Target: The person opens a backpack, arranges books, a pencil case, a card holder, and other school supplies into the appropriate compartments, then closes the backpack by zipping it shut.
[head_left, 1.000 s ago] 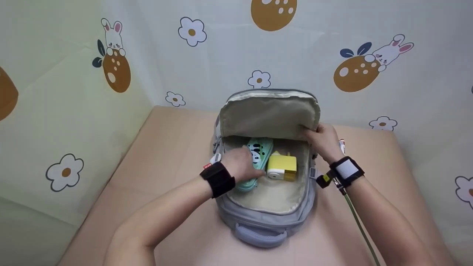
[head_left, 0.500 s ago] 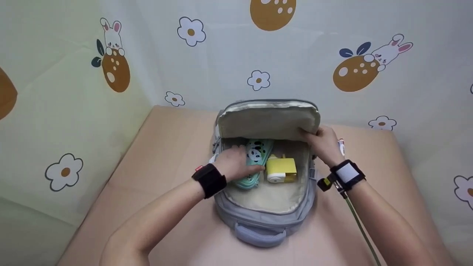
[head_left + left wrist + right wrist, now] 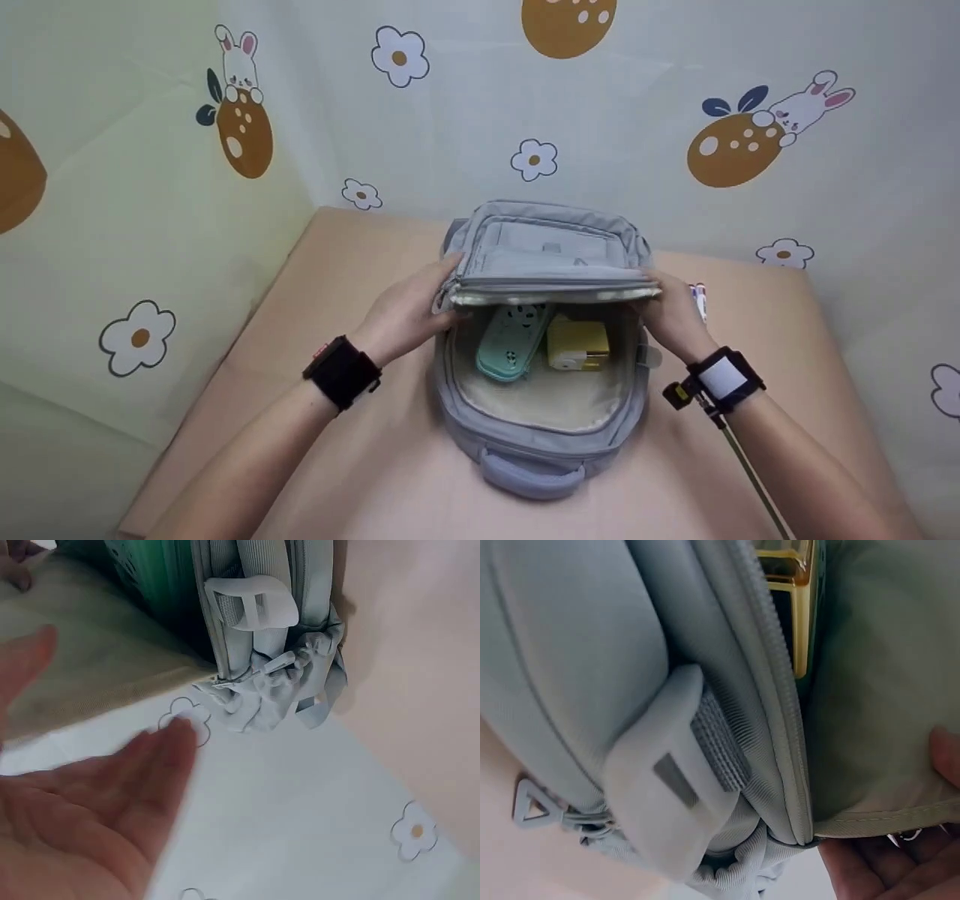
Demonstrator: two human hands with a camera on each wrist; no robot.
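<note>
A grey backpack (image 3: 536,442) lies unzipped on the table, its front flap (image 3: 551,244) partly lowered over the far end of the opening. Inside, a mint-green panda pencil case (image 3: 504,351) lies left of a yellow-and-white pencil sharpener (image 3: 579,343). My right hand (image 3: 673,315) grips the flap's right edge; in the right wrist view its thumb (image 3: 946,754) is on the beige lining with the fingers curled outside. My left hand (image 3: 405,313) is at the flap's left edge, fingers extended. The left wrist view shows its thumb and straight fingers (image 3: 161,780) spread at the lining.
Several pens or markers (image 3: 699,300) lie on the table right of the bag, partly behind my right hand. The bag's handle (image 3: 532,476) faces me. A side buckle (image 3: 667,772) hangs on its right side. Printed cloth walls (image 3: 450,112) enclose the table's back and left.
My left hand has left the pencil case and moved out to the flap's left edge. The flap has come down towards me, its outer face now showing, with my right hand still gripping it.
</note>
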